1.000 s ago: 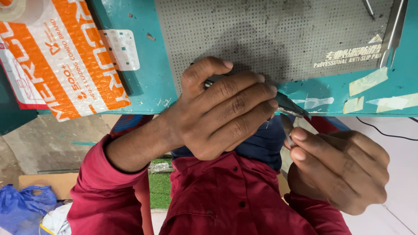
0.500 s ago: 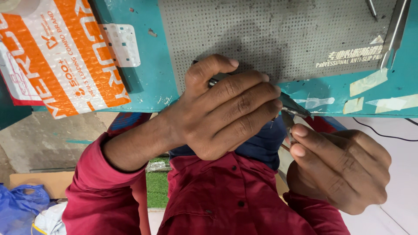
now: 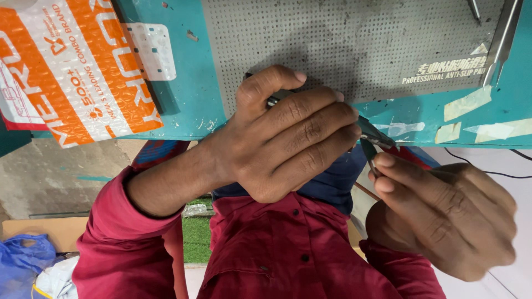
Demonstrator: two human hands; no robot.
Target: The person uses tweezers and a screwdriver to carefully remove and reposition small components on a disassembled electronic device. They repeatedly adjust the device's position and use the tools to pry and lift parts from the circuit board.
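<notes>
Item 1, left hand (image 3: 288, 138): back toward the camera, all fingers (image 3: 327, 119) curled tight around the dark handles of a small pair of cutters (image 3: 377, 135), thumb lying over the top; only the tool's nose shows past the knuckles, pointing right and down, off the front edge of the counter (image 3: 188, 111). Item 2, right hand (image 3: 443, 216): just beside and below the left, thumb and forefinger pressed together in a pinch on a thin dark piece (image 3: 370, 160) that meets the cutters' tip; what the piece is cannot be told, and the other fingers are folded loosely into the palm. A thin brown wire (image 3: 366, 192) runs under this hand. Both hands are over the lap, against a red shirt (image 3: 277, 254). On the teal counter: 1 grey perforated mat (image 3: 343, 39), 1 orange-and-white padded mailer (image 3: 72, 72) at far left, metal tweezers (image 3: 501, 39) at the mat's right edge, scraps of pale tape (image 3: 468, 102). A black cable (image 3: 487, 171) runs at right. On the floor at left: a blue bag (image 3: 25, 260).
</notes>
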